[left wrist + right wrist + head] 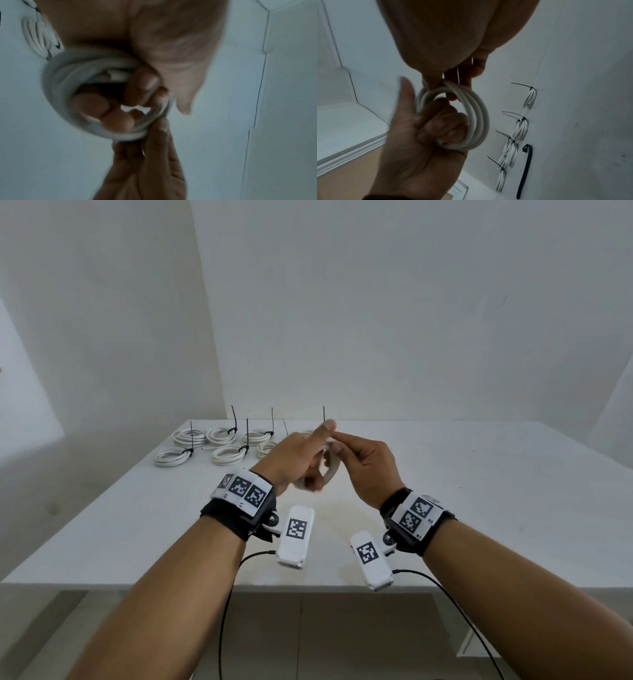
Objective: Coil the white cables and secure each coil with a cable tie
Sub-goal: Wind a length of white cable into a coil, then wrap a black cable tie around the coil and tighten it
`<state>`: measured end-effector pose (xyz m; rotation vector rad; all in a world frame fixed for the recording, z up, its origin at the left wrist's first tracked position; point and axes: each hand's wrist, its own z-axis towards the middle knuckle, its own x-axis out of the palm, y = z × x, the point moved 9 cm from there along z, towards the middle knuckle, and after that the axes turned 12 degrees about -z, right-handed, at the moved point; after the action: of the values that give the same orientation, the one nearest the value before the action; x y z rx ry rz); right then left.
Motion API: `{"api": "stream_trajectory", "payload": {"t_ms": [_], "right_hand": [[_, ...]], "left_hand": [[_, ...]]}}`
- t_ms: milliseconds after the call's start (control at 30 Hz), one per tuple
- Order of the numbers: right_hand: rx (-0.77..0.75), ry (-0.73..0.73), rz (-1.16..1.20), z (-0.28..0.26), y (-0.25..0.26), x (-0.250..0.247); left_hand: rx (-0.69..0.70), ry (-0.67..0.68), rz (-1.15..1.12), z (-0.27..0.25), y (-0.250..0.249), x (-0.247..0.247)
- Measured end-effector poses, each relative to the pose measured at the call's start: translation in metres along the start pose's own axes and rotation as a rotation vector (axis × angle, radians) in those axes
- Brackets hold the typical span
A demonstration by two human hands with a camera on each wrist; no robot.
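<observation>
White cable coil (471, 119) of several round loops, held upright above the table (445, 491), untied. Lower loops in left grip (426, 135), top pinched by right grip (453, 75). Six tied coils (219, 446) flat at far left of table in two rows, black cable ties (233, 419) sticking up. One loose black cable tie (526, 169) flat beside them.

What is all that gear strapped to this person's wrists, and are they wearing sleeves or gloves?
No sleeves or gloves: both forearms and hands are bare. Each wrist carries a black strap, the left wrist strap and the right wrist strap, topped with white panels printed with black square-patterned markers. A small white camera block with its own marker hangs below each wrist, and a thin black cable trails from each block.
</observation>
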<state>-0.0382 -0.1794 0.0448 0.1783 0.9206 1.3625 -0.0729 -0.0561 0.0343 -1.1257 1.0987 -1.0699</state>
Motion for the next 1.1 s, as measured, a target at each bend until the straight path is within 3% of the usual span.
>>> {"api": "stream_trajectory", "payload": {"t_ms": [67, 267, 467, 667, 733, 867, 1000, 1100], "right_hand": [[-0.043, 0.023, -0.014, 0.001, 0.010, 0.009], [-0.125, 0.103, -0.113, 0.015, 0.030, 0.046], [-0.128, 0.203, -0.145, 0.025, 0.049, 0.096], [0.008, 0.646, -0.137, 0.026, 0.031, 0.160], [0.000, 0.719, -0.264, 0.028, 0.020, 0.171], [-0.073, 0.828, -0.702, 0.034, -0.003, 0.196], [0.032, 0.963, -0.737, 0.032, -0.020, 0.215], [0.031, 0.902, -0.773, 0.036, -0.022, 0.214]], "left_hand": [[0.033, -0.135, 0.010, 0.001, 0.004, -0.024], [-0.117, -0.094, -0.469, -0.006, 0.036, -0.049], [-0.007, -0.429, -0.478, -0.016, 0.042, -0.108], [-0.075, -0.654, -0.533, -0.036, 0.075, -0.168], [-0.085, -0.704, -0.569, -0.045, 0.083, -0.186], [-0.095, -0.772, -0.602, -0.058, 0.095, -0.213], [-0.112, -0.777, -0.614, -0.059, 0.100, -0.217], [-0.117, -0.757, -0.614, -0.055, 0.100, -0.212]]}}
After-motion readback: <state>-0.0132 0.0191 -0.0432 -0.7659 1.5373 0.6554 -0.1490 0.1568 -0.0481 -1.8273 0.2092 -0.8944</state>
